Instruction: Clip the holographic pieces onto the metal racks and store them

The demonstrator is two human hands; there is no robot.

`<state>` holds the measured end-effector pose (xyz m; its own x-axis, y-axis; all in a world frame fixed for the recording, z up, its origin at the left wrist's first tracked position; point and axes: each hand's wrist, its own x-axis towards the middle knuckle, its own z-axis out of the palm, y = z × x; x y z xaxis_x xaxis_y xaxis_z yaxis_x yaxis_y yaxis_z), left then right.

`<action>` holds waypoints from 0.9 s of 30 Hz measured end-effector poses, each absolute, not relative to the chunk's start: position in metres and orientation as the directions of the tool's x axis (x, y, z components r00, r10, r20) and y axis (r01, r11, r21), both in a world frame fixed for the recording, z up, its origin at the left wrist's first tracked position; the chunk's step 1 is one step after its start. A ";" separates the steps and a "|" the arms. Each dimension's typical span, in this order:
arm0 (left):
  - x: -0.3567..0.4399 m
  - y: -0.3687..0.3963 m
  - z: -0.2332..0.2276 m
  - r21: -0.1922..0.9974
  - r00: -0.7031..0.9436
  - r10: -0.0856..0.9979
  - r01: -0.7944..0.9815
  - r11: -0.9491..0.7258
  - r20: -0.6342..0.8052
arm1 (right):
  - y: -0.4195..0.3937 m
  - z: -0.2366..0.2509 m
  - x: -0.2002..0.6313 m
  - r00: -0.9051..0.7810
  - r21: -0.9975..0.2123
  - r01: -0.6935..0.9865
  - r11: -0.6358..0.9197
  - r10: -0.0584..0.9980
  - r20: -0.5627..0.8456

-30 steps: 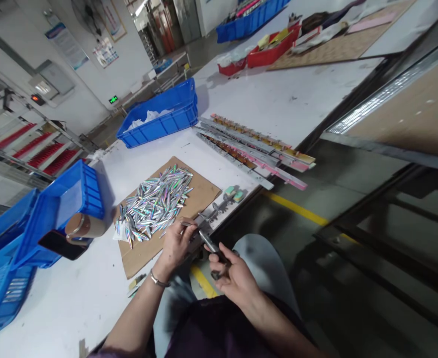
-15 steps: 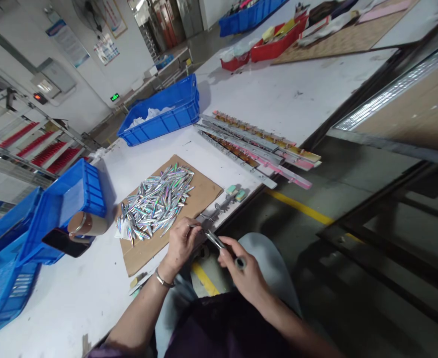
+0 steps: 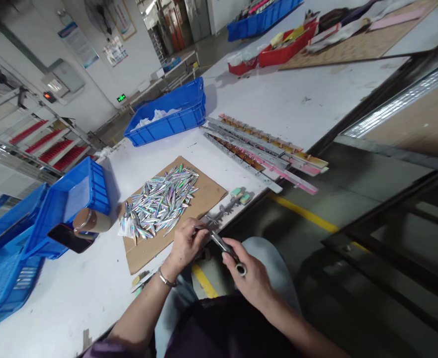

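Observation:
My left hand (image 3: pixel 186 245) pinches a thin shiny lure piece (image 3: pixel 199 227) at the near edge of the white table (image 3: pixel 92 288). My right hand (image 3: pixel 247 276) grips a dark pair of pliers (image 3: pixel 229 252) whose tip meets that piece. Just beyond my left hand lies a heap of iridescent lure pieces (image 3: pixel 158 201) on a brown cardboard sheet (image 3: pixel 204 196). A metal jig (image 3: pixel 222 213) with two small green blocks (image 3: pixel 241 195) lies at the table edge beside my hands.
Long metal and pink strips (image 3: pixel 263 151) lie to the right. A blue crate (image 3: pixel 168 118) stands behind, tilted blue crates (image 3: pixel 47 219) at the left, with a copper-capped cylinder (image 3: pixel 90 223) and a phone (image 3: pixel 67 237). Red trays (image 3: pixel 278 47) stand far back. Floor with a yellow line (image 3: pixel 304 214) lies right.
My right hand has turned and lifted the pliers toward the piece in my left hand. The view has shifted slightly; the heap has not moved.

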<state>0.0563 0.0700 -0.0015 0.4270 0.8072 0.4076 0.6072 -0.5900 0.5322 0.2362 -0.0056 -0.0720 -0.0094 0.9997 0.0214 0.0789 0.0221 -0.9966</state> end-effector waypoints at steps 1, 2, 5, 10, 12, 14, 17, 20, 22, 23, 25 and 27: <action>0.057 0.070 -0.002 0.533 0.428 0.804 0.603 -0.594 0.413 | -0.007 -0.069 0.240 -0.007 -0.931 0.330 0.157 0.987 0.163; 0.057 0.071 -0.002 0.533 0.427 0.802 0.600 -0.597 0.418 | -0.007 -0.067 0.243 -0.042 -0.810 0.530 0.252 0.961 0.272; 0.059 0.071 -0.004 0.534 0.416 0.808 0.607 -0.588 0.417 | -0.005 -0.066 0.244 -0.132 -0.575 0.753 0.320 0.930 0.344; 0.062 0.065 -0.007 0.527 0.420 0.835 0.647 -0.551 0.357 | 0.007 -0.076 0.241 -0.086 -0.986 0.166 -0.025 0.995 -0.040; 0.059 0.064 -0.005 0.547 0.422 0.846 0.646 -0.533 0.327 | 0.010 -0.076 0.242 -0.167 -0.959 -0.175 -0.223 0.967 -0.194; 0.049 0.068 0.003 0.583 0.459 0.846 0.621 -0.524 0.271 | 0.010 -0.073 0.244 -0.200 -0.898 -0.315 -0.306 0.947 -0.252; 0.021 0.089 0.025 0.544 0.375 0.897 0.714 -0.441 0.235 | 0.003 -0.068 0.246 -0.142 -0.904 -0.281 -0.321 0.946 -0.291; -0.007 0.127 0.047 0.324 0.100 0.971 0.931 -0.167 0.215 | -0.012 -0.068 0.243 -0.039 -0.902 -0.265 -0.341 0.938 -0.344; -0.018 0.154 0.055 0.191 0.010 0.990 0.981 -0.037 0.142 | -0.022 -0.070 0.238 -0.009 -0.890 -0.287 -0.354 0.930 -0.367; -0.020 0.167 0.056 0.153 -0.011 0.994 0.988 -0.005 0.106 | -0.026 -0.071 0.235 -0.008 -0.889 -0.290 -0.354 0.930 -0.368; -0.019 0.188 0.054 0.126 -0.031 0.998 0.992 0.024 0.050 | -0.034 -0.072 0.229 -0.015 -0.895 -0.277 -0.350 0.933 -0.361; -0.014 0.203 0.049 0.104 -0.055 0.998 0.993 0.054 0.007 | -0.040 -0.074 0.225 -0.020 -0.895 -0.267 -0.358 0.930 -0.366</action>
<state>-0.0141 0.2032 0.0493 -0.0546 0.9985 0.0067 0.9931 0.0536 0.1044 0.2247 -0.0404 -0.0737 -0.0202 0.9304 -0.3661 -0.2672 -0.3579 -0.8947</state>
